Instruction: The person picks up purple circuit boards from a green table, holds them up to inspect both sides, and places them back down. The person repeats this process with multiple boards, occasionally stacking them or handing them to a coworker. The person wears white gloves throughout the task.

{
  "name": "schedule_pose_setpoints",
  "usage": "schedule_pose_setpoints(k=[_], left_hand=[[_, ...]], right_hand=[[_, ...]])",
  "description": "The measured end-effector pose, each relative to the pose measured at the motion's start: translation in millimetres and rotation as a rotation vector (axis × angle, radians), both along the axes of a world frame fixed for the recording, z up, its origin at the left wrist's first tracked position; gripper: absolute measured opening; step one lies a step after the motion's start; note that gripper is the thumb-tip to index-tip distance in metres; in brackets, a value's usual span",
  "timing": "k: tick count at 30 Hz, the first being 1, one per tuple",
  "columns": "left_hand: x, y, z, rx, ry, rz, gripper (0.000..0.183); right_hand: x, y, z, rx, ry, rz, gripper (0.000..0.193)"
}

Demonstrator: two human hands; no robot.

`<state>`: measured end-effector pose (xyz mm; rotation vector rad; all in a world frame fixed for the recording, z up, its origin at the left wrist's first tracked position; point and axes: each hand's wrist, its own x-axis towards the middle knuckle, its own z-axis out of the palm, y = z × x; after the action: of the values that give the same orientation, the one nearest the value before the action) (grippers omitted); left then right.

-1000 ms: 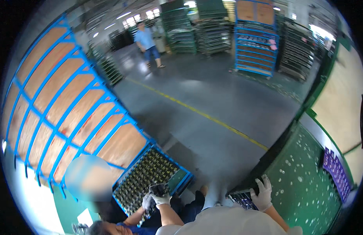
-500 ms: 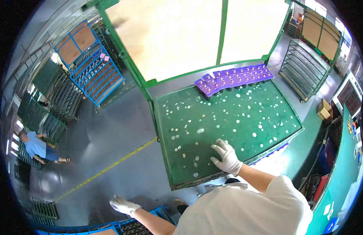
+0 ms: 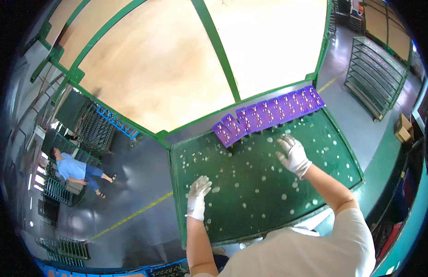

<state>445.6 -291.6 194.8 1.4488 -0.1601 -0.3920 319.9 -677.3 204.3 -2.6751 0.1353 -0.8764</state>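
Observation:
Both my hands wear white gloves and hold nothing. My left hand (image 3: pixel 199 197) hovers over or rests on the left side of a green tabletop (image 3: pixel 241 226) spotted with pale marks; its fingers point forward. Further right and farther forward, my right hand (image 3: pixel 294 157) has its fingers spread, a short way from a row of purple pieces (image 3: pixel 269 115). Those flat purple pieces, each bearing small shiny metal bits, stand side by side along the far edge of the tabletop. Whether either palm touches the surface, I cannot tell.
A green frame with pale panels (image 3: pixel 154 69) rises behind the tabletop. At the left a person in a blue shirt (image 3: pixel 71 167) stands near green racks. A green wire rack (image 3: pixel 375 76) and a cardboard box (image 3: pixel 403 128) are at the right.
My left hand has come from beside the lower left onto the tabletop area. My right hand has moved forward, nearer the purple pieces. The view has shifted closer to the frame.

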Motion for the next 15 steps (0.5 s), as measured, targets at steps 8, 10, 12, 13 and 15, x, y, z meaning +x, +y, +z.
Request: schedule_pose_setpoints(k=[8, 10, 12, 13, 15], left_hand=[[87.2, -112.3, -40.2, 0.442, -0.159, 0.164, 0.052], [114.2, -134.9, -46.4, 0.256, -0.039, 0.230, 0.053], [134.3, -152.7, -44.9, 0.113, 0.178, 0.256, 0.062], [142.8, -162.5, -42.3, -0.057, 0.244, 0.267, 0.067], [151.6, -174.5, -39.6, -0.125, 0.214, 0.115, 0.067]], right_hand=[[159.2, -66.7, 34.4, -0.088, 0.220, 0.171, 0.055], [202.6, -65.1, 33.2, -0.121, 0.313, 0.119, 0.059], [241.9, -65.8, 25.9, -0.077, 0.496, 0.125, 0.063], [254.5, -66.9, 20.1, -0.100, 0.506, 0.120, 0.063], [276.8, -66.6, 11.8, -0.134, 0.572, 0.102, 0.067]])
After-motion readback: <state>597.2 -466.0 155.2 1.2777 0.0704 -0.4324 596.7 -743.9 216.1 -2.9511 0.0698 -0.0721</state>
